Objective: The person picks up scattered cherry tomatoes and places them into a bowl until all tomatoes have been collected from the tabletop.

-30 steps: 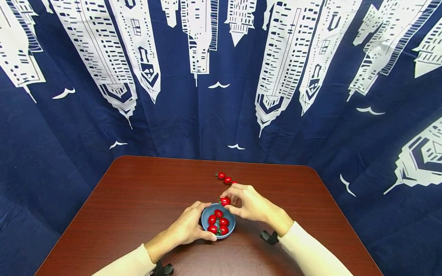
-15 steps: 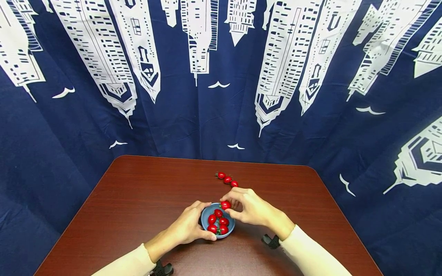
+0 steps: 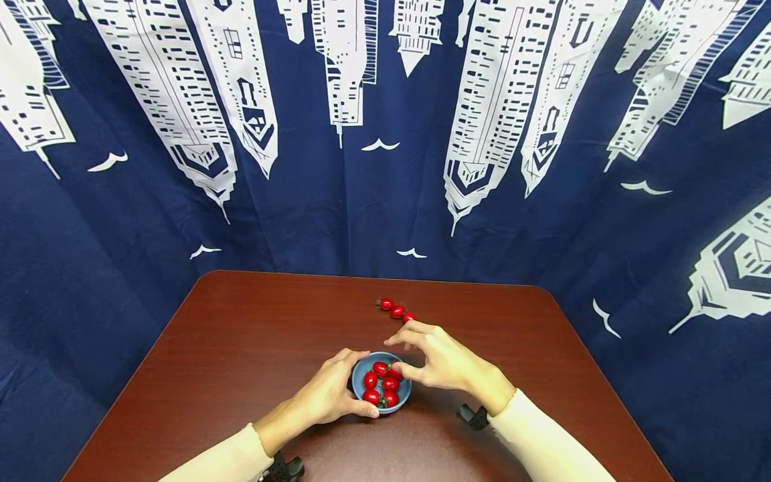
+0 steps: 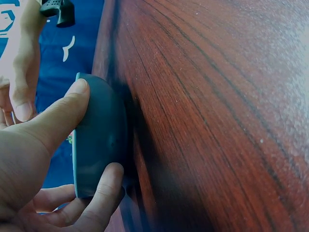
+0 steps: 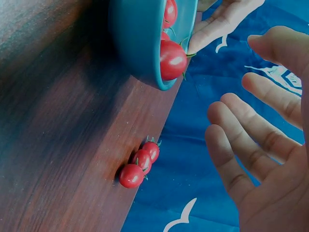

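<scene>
Tomatoes (image 3: 391, 383), six of them, lie in a blue bowl (image 3: 405, 392) on the brown table (image 3: 253, 348), set towards 6 o'clock from the middle of the far edge. The bowl is round, its mouth facing up, with no long axis. In the right wrist view, a tomato at the lip (image 5: 172, 60) has its green stem pointing out past the rim. Seen from the head, stem leaves show between the two tomatoes nearest 6 o'clock.

The left hand (image 3: 328, 391) is clamped on the bowl from its 9 o'clock side, index finger at about 11 and thumb between 6 and 7. The right hand (image 3: 440, 358) reaches in from 3 o'clock, thumb and fingers apart and holding nothing, the thumb over the bowl's 2 o'clock side.

Near 12 to 1 o'clock from the bowl, a row of three tomatoes (image 3: 397, 311) runs from 10 to 4 o'clock; its farthest one has its long axis along 9 to 3, stem pointing to 9. A navy cloth (image 3: 337, 214) hangs behind the table.
</scene>
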Demonstrator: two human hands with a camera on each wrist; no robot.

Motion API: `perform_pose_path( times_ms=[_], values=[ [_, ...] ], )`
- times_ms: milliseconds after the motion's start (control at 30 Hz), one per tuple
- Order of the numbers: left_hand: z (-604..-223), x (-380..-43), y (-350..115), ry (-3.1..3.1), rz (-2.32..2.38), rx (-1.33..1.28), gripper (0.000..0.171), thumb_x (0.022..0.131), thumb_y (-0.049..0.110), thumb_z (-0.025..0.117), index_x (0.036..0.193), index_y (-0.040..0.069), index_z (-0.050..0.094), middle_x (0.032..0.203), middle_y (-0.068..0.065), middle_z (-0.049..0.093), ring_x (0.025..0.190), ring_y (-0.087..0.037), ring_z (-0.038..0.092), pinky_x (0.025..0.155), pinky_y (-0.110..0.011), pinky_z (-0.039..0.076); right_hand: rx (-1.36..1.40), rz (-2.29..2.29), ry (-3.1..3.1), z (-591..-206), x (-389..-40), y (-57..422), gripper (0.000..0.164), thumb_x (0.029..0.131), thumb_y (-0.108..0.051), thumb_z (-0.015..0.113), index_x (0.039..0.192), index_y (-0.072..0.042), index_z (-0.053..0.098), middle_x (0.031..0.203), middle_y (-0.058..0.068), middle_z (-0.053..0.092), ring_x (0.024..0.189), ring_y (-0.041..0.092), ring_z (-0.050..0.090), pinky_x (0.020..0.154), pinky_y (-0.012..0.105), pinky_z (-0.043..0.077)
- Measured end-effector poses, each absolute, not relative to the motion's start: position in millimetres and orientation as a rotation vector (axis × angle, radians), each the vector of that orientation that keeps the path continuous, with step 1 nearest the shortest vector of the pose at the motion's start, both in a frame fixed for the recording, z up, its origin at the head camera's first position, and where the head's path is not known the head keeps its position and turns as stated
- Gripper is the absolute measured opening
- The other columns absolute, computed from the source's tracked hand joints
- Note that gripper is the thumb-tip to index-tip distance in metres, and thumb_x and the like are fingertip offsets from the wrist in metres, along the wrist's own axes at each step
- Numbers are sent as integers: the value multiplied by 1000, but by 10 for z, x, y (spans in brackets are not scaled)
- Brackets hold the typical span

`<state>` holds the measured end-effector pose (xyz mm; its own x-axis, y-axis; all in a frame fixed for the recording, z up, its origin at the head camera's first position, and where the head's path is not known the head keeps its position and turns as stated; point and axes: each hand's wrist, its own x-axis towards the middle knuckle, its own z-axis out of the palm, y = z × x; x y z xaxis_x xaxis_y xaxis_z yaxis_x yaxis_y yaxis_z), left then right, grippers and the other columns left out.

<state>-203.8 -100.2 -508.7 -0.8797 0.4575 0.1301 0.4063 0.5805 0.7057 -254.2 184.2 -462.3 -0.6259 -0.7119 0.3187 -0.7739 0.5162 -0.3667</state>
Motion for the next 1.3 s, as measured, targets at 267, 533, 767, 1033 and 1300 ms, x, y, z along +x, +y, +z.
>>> perform_pose_path(
  times_ms=[267,533,767,1033,1300],
  values=[
    [-5116,-2031,-1016,2727,1180,716,108,77,38,112,161,-7,60,148,-18,71,135,-36,70,118,-58,61,1259,731,-2590,-4651,-2559,1876,40,99,-23,92,137,-16,83,127,3,82,100,19,80,87,36,71],
    [-5114,-2032,-1014,2730,1214,739,108,76,34,113,159,-9,61,147,-20,71,136,-36,71,118,-60,60,1220,758,-2541,-4684,-2673,1953,39,97,-20,93,134,-13,84,119,8,82,99,25,80,84,43,70],
    [-5101,-2036,-1004,2740,1212,747,108,76,34,113,160,-10,60,146,-20,72,134,-35,72,117,-58,61,1169,769,-2548,-4720,-2768,1982,37,97,-20,93,133,-16,84,118,4,81,99,26,80,78,44,69],
    [-5103,-2020,-1009,2747,1203,737,108,76,34,113,159,-9,61,147,-19,72,136,-35,71,119,-58,59,1118,775,-2555,-4764,-2870,2048,35,96,-21,94,130,-18,84,121,-1,81,101,22,80,80,32,65],
    [-5083,-2021,-1005,2743,1213,742,108,75,33,113,159,-10,61,147,-21,72,135,-36,72,119,-58,59,1061,788,-2583,-4786,-2995,2111,36,97,-23,94,132,-17,85,121,-3,80,100,21,80,79,28,64]
  ],
)
